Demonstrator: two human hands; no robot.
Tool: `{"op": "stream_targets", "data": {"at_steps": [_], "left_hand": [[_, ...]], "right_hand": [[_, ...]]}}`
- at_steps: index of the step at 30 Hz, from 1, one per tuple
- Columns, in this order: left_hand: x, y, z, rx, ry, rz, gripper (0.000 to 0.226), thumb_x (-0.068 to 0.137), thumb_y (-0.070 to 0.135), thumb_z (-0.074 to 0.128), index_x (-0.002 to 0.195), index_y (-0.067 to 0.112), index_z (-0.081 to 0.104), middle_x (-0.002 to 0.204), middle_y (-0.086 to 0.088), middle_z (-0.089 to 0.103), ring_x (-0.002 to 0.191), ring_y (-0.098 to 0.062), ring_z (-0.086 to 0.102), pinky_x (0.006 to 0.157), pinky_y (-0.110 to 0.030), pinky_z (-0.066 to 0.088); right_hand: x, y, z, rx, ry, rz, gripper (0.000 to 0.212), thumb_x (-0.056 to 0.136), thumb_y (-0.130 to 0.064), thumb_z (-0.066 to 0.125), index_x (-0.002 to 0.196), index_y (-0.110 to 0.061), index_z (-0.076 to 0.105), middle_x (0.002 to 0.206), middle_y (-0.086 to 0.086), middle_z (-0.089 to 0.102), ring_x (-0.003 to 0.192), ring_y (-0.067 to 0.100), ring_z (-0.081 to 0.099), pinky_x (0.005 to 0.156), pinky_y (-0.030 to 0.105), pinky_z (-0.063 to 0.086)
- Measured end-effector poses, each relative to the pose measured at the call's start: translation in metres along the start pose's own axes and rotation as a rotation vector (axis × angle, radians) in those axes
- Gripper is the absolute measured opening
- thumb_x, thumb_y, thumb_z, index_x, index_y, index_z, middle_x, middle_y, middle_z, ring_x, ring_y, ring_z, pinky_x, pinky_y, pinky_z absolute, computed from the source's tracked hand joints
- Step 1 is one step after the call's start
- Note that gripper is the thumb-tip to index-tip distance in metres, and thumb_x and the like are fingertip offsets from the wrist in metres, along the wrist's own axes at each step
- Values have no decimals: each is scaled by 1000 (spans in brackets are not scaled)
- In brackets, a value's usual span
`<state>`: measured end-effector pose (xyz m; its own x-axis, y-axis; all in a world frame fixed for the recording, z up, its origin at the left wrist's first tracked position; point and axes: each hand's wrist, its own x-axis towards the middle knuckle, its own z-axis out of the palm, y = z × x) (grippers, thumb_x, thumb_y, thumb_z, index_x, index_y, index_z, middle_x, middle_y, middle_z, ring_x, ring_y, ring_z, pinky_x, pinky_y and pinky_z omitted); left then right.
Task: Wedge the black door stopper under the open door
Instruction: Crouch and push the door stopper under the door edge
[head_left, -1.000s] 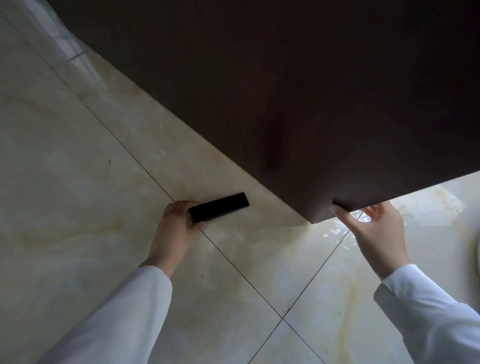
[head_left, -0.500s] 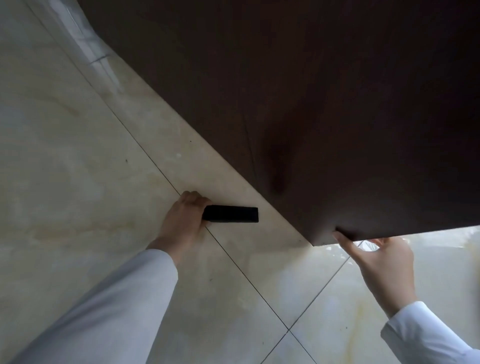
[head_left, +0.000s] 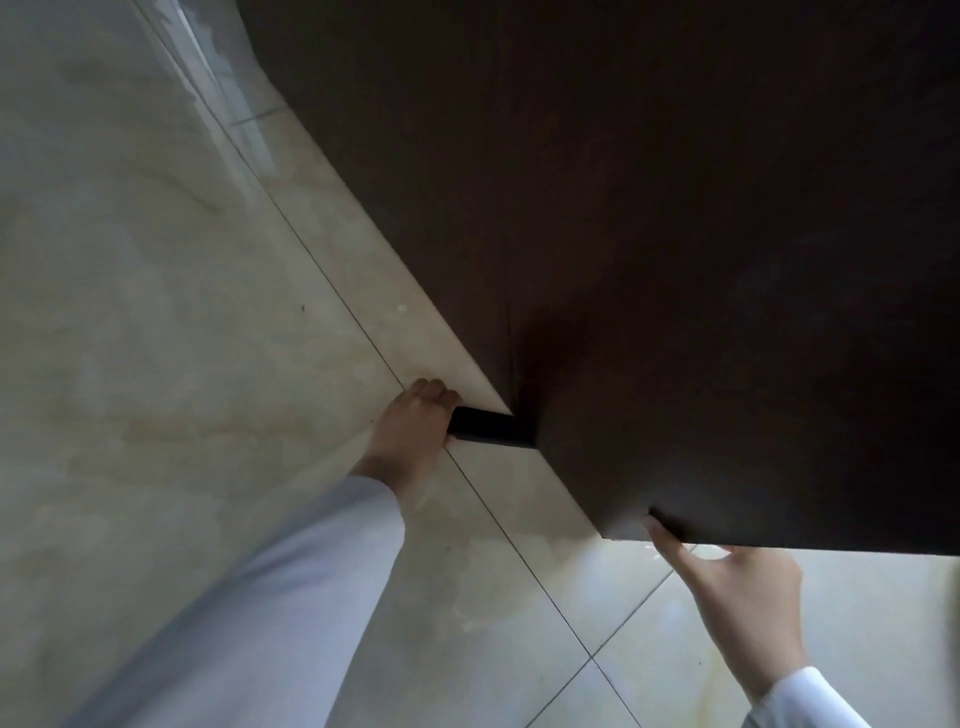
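The person is wearing long white sleeves on both arms — plain, smooth fabric that is ending at the wrists. The left sleeve is looking greyish in shade — the right sleeve is showing brighter white. Both hands are bare.

The black door stopper lay flat on the floor, its far end under the dark brown door's bottom edge.

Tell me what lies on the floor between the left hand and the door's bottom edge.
In the head view, only the black door stopper spans that stretch: the left hand grips one end, and the other end meets the door.
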<state>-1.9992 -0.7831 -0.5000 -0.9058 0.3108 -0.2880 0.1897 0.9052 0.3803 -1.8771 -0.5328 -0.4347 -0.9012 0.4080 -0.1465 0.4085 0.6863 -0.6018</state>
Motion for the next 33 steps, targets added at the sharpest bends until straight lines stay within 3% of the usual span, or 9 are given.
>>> {"op": "stream_targets", "data": {"at_steps": [2,5,9,13,18,21,25,29,33], "left_hand": [[-2,-3,0,-1,14,0,34,82,8,52,116,8,51,119,-15,54,113,-31,46,94,-38,39],[-3,-8,2,2,21,-1,34,82,6,52,115,7,51,118,-16,55,113,-32,46,95,-40,41],[-1,-10,3,16,12,20,34,82,7,52,115,7,51,118,-15,54,112,-31,46,95,-39,42],[1,-12,3,32,16,29,34,82,7,51,116,9,50,118,-13,53,111,-29,47,94,-38,42],[3,-14,3,27,9,40,35,81,9,54,116,8,51,118,-14,54,113,-30,47,96,-38,41],[4,-15,2,12,5,45,35,80,9,56,114,7,52,116,-15,55,111,-31,47,95,-38,42],[3,-16,2,-4,18,30,35,79,10,59,113,8,53,116,-15,56,110,-30,49,94,-39,42],[0,-10,3,-26,48,-29,33,78,8,59,111,7,54,114,-15,56,111,-30,49,92,-39,43],[-9,-5,6,-86,73,-104,28,76,9,60,104,7,57,108,-14,58,108,-30,51,87,-41,47]], "right_hand": [[-5,-6,1,-8,-11,-6,40,61,-40,77,59,-2,64,66,30,66,66,26,56,56,11,35],[-9,-11,2,-10,-11,4,31,65,-30,77,62,-1,65,71,31,67,77,40,62,57,16,35],[-9,-10,3,-14,-2,7,59,57,-48,71,64,10,63,71,33,66,68,28,59,54,11,34],[-9,-7,6,-34,20,6,66,55,-53,67,63,13,63,72,33,67,76,40,64,54,11,33],[-8,-12,4,-49,28,-10,45,66,-30,77,64,13,63,72,35,66,78,41,64,60,35,33],[-9,-15,4,-61,25,-14,41,66,-28,77,62,11,64,70,33,66,77,41,63,59,30,31],[-10,-20,1,-10,0,-29,24,65,-23,78,56,-4,67,61,17,69,65,28,59,63,6,35],[-10,-21,1,22,-9,-41,19,63,-22,78,52,-15,66,49,-7,65,75,7,55,63,4,36],[-13,-24,0,41,-9,-67,36,64,-22,78,42,-32,51,48,-36,55,65,-8,54,58,10,34]]}}
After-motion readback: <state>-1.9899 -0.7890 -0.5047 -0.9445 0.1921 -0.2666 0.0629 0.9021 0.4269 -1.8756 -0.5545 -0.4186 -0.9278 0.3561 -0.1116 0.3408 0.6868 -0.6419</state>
